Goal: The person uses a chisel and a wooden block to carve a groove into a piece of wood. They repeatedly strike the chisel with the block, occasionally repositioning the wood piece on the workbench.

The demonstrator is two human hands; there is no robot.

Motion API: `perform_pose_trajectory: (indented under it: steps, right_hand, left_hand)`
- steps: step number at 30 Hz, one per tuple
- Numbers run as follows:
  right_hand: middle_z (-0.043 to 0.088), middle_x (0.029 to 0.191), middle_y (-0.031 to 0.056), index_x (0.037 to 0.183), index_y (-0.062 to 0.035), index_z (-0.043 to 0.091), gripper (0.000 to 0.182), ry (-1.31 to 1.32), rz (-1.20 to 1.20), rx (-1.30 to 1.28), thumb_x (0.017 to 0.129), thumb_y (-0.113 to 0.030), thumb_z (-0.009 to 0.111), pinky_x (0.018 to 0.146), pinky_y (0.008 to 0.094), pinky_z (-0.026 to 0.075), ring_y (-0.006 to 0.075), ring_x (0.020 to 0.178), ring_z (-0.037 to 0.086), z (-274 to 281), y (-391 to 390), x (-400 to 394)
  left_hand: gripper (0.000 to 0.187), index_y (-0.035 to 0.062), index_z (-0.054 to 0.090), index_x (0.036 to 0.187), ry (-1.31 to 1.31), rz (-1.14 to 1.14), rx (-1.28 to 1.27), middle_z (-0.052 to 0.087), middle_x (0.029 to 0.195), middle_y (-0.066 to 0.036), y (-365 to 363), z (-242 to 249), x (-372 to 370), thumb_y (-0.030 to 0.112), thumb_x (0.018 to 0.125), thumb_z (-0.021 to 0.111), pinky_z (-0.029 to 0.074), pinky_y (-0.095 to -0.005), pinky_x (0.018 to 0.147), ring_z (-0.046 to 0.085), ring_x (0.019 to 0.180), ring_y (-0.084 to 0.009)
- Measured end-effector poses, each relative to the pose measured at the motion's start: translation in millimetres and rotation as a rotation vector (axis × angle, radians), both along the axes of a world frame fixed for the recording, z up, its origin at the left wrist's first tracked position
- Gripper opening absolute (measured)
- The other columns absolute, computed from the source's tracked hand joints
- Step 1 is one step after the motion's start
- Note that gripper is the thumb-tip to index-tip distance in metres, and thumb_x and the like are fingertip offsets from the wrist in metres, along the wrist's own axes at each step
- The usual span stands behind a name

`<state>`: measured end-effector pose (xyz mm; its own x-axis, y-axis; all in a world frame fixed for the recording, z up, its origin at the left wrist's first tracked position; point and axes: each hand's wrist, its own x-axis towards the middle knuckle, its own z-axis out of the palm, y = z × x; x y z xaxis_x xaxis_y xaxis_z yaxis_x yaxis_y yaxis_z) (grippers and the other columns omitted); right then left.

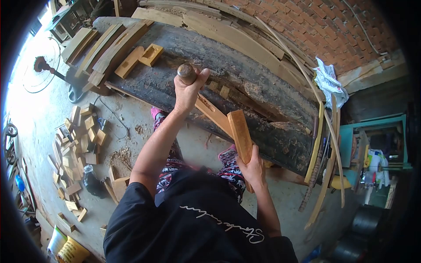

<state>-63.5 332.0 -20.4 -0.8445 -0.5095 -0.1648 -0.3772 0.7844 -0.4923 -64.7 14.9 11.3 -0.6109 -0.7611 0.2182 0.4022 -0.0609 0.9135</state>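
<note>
My left hand (186,93) is wrapped round the handle of a tool (187,74), whose rounded wooden end faces the camera; its lower part is hidden. Below that hand, a light wooden piece (215,115) with a slot cut in it lies slanting on the dark workbench (175,48). In my right hand (254,168) is the lower end of a thick wooden block (239,131), held over the right part of the slotted piece. Two more small wooden pieces, one a slotted block (151,55), the other a longer block (129,62), rest on the bench at the upper left.
Long boards (120,46) lie at the bench's left end. Many offcuts (72,153) and shavings (120,158) cover the floor at left, near a standing fan (41,64). Long strips (335,149) lean at the right beside a plastic bag (330,83).
</note>
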Motion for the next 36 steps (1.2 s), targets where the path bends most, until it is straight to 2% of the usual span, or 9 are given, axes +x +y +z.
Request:
perform_pose_trajectory:
  steps: [9, 12, 16, 17, 20, 28, 31, 32, 36]
  right_hand:
    - [0.067, 0.102, 0.0287, 0.131, -0.0056, 0.04, 0.066, 0.052, 0.033, -0.013, 0.084, -0.035, 0.075, 0.08, 0.0515, 0.051, 0.0484, 0.094, 0.065, 13.5, -0.7, -2.1]
    - [0.066, 0.102, 0.0169, 0.129, -0.0041, 0.044, 0.063, -0.023, -0.027, -0.458, 0.082, -0.027, 0.079, 0.079, 0.0387, 0.051, 0.0253, 0.093, 0.066, 63.4, -14.9, 4.5]
    - [0.056, 0.093, 0.0173, 0.127, 0.005, 0.041, 0.054, -0.018, 0.027, -1.011, 0.082, -0.01, 0.067, 0.084, 0.0373, 0.049, 0.0278, 0.083, 0.058, 90.5, -28.4, 19.0]
    - [0.056, 0.093, 0.0176, 0.126, 0.0032, 0.042, 0.055, 0.152, 0.3, -0.91, 0.081, -0.013, 0.069, 0.084, 0.0398, 0.049, 0.0315, 0.083, 0.059, 75.6, -16.6, 1.4]
    - [0.063, 0.099, 0.0184, 0.128, 0.0017, 0.043, 0.064, -0.071, 0.14, -0.375, 0.081, -0.024, 0.077, 0.083, 0.042, 0.05, 0.0325, 0.091, 0.064, 61.1, -25.9, 8.2]
    - [0.054, 0.096, 0.0153, 0.126, 0.0045, 0.039, 0.058, 0.11, 0.186, -1.113, 0.082, -0.018, 0.071, 0.085, 0.0391, 0.048, 0.0264, 0.085, 0.058, 67.7, -23.8, 12.9]
    - [0.054, 0.1, 0.0154, 0.127, 0.0048, 0.04, 0.06, 0.162, 0.184, -0.563, 0.082, -0.02, 0.072, 0.088, 0.0402, 0.046, 0.0265, 0.092, 0.057, 37.4, -12.3, 7.1]
    - [0.054, 0.106, 0.0159, 0.129, 0.0045, 0.04, 0.063, -0.104, 0.142, -0.479, 0.082, -0.021, 0.073, 0.09, 0.0392, 0.045, 0.0254, 0.099, 0.056, 49.6, -18.8, 6.2]
    - [0.06, 0.101, 0.0159, 0.123, 0.0031, 0.042, 0.057, 0.038, -0.006, -0.65, 0.083, -0.021, 0.075, 0.08, 0.0384, 0.05, 0.0242, 0.089, 0.062, 38.4, -12.6, 15.5]
  left_hand:
    - [0.025, 0.0099, 0.053, 0.078, -0.124, -0.091, -0.063, 0.055, 0.068, 0.004, 4.7, -6.5, -8.1, 0.012, 0.088, 0.075, 0.042, -0.0242, 0.053, 0.052, 0.058, -0.0055]
    - [0.022, 0.0086, 0.056, 0.079, -0.116, -0.121, -0.306, 0.061, 0.072, 0.004, 24.3, -14.0, -7.0, 0.004, 0.084, 0.077, 0.047, -0.0227, 0.059, 0.056, 0.067, -0.0036]
    - [0.027, 0.0043, 0.056, 0.08, -0.155, -0.152, -0.551, 0.059, 0.071, -0.01, 54.1, -15.7, -7.4, 0.015, 0.079, 0.081, 0.048, -0.0322, 0.061, 0.061, 0.066, -0.017]
    - [0.029, 0.0038, 0.056, 0.08, -0.165, -0.168, -0.583, 0.059, 0.071, -0.012, 58.2, -22.5, -8.7, 0.018, 0.078, 0.081, 0.048, -0.0342, 0.062, 0.063, 0.066, -0.0219]
    - [0.03, 0.0039, 0.056, 0.082, -0.114, -0.162, -0.615, 0.062, 0.077, -0.014, 59.3, -37.2, -12.5, 0.016, 0.07, 0.08, 0.049, -0.0388, 0.067, 0.064, 0.076, -0.0328]
    - [0.026, 0.0069, 0.056, 0.082, -0.111, -0.15, -0.607, 0.059, 0.076, -0.014, 63.1, -47.3, -7.8, 0.012, 0.066, 0.076, 0.047, -0.0441, 0.067, 0.06, 0.076, -0.0376]
    - [0.025, 0.009, 0.058, 0.082, -0.064, -0.119, -0.768, 0.058, 0.077, -0.011, 65.9, -58.9, -5.4, 0.014, 0.065, 0.076, 0.045, -0.0423, 0.069, 0.059, 0.078, -0.034]
    - [0.026, 0.0119, 0.06, 0.081, -0.138, -0.09, -0.942, 0.055, 0.077, -0.007, 65.6, -53.3, -0.2, 0.019, 0.064, 0.078, 0.043, -0.0394, 0.071, 0.057, 0.078, -0.0287]
    - [0.027, 0.0123, 0.054, 0.076, 0.026, -0.056, -1.034, 0.05, 0.069, -0.003, 59.9, -62.8, 4.9, 0.018, 0.076, 0.08, 0.038, -0.0375, 0.063, 0.052, 0.066, -0.0251]
